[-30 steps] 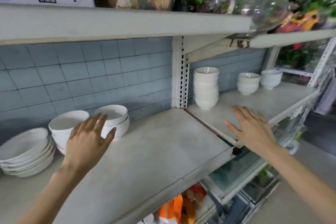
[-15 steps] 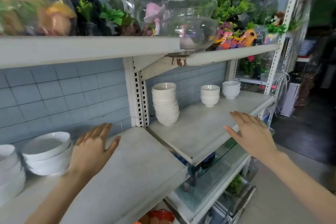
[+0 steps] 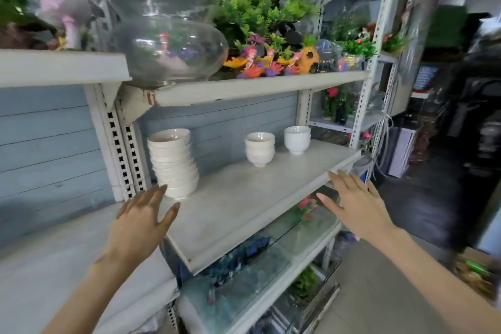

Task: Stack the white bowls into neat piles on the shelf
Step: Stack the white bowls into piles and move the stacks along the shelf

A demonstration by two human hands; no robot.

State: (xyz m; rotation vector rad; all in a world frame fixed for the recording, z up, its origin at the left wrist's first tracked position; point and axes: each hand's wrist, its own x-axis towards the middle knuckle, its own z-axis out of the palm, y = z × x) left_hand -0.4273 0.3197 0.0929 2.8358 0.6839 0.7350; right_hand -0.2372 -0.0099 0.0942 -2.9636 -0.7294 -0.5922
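Here we are at the shelf [image 3: 244, 198], a wide grey board that runs from the slotted upright on the left out to the right post, and all the white bowls in view stand on it, along the back by the blue wall [image 3: 40, 144]. Under the board we see glass tanks [image 3: 244, 279] laid side by side, with greenery and a pink flower showing through them. Above it an upper shelf [image 3: 257, 87] carries a big round glass fishbowl [image 3: 168, 54] on the left, and a mass of green plastic plants [image 3: 265, 5] to the right of it. Now the bowls: the tall pile [image 3: 173, 163] stands at the back left corner, right beside the upright, leaning a little to the right. Our left hand [image 3: 141, 222] hovers flat in front of it with straight, spread fingers and nothing in them, the fingertips just short of the pile's base. Our right hand [image 3: 355, 203] is spread just as wide near the right end of the board's front edge, carrying nothing, and we cannot tell whether it touches that edge. Well apart from the tall pile, further right, sits the short pile [image 3: 259, 149]. Just beside that stand the rightmost bowls [image 3: 297, 139], one or two nested, we cannot say which. Smallest of all, bright little ornaments [image 3: 271, 62] line the upper shelf under the plants.
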